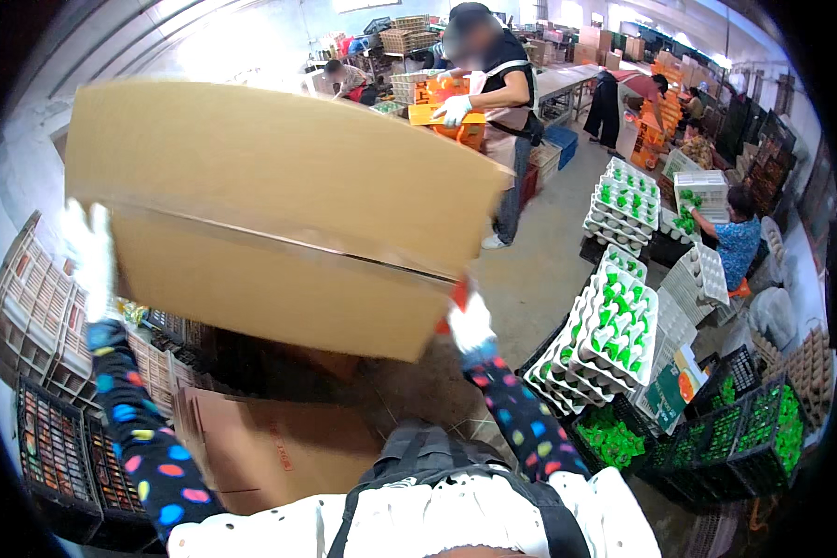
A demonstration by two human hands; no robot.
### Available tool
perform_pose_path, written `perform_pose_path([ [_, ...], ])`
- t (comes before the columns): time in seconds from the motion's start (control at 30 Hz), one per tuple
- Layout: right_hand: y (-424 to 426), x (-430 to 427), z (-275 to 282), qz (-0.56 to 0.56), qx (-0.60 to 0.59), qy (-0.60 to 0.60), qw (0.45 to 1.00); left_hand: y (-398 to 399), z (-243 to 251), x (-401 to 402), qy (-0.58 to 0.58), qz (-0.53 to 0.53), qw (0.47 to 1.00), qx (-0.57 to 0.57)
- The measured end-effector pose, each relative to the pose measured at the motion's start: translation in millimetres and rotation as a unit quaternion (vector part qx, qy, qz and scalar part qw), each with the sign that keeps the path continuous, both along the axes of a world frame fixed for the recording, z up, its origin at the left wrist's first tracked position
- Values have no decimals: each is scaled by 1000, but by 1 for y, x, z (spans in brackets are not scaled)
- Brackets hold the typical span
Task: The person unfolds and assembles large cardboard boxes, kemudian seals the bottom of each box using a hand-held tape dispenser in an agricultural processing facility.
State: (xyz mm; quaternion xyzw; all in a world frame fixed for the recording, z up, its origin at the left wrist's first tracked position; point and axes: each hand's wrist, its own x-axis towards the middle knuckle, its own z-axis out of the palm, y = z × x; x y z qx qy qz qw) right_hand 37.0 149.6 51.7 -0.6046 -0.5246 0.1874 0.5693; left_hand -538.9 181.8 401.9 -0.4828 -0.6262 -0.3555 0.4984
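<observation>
A large brown cardboard box is held up in front of me, its flaps meeting along a narrow seam. My left hand, in a white glove, grips its left end. At the lower right corner, my right hand, also gloved, holds the other end. Something red shows between that corner and my right hand; what it is I cannot tell. Both sleeves are black with coloured dots. Below the box, flattened cardboard sheets lie in a stack by my legs. The box hides what stands behind it.
At the right stand stacked moulded trays with green-wrapped pieces and black crates of green items. Beige crates and black crates line the left. A co-worker with an orange carton stands ahead; another person sits at right.
</observation>
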Motion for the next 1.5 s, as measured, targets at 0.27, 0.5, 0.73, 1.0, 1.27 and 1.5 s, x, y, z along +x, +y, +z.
perform_pose_path([
  [0.27, 57, -85, -40, 272, -83, 219, 933, 31, -285, 116, -432, -124, 814, -368],
  [0.5, -5, -21, -131, 167, -257, 299, 903, 10, -410, 61, -799, -412, 419, -125],
  [0.73, -83, 27, -136, 88, -268, 439, 853, -48, -413, 155, -713, -229, 587, -307],
  [1.0, -136, 60, -167, -32, -318, 425, 847, -66, -394, 247, -474, -372, 563, -565],
  [1.27, -168, 67, -185, -93, -280, 499, 815, 11, -405, 212, -466, -387, 641, -471],
  [1.5, -189, 65, -203, -173, -320, 443, 819, 38, -392, 178, -459, -344, 612, -545],
])
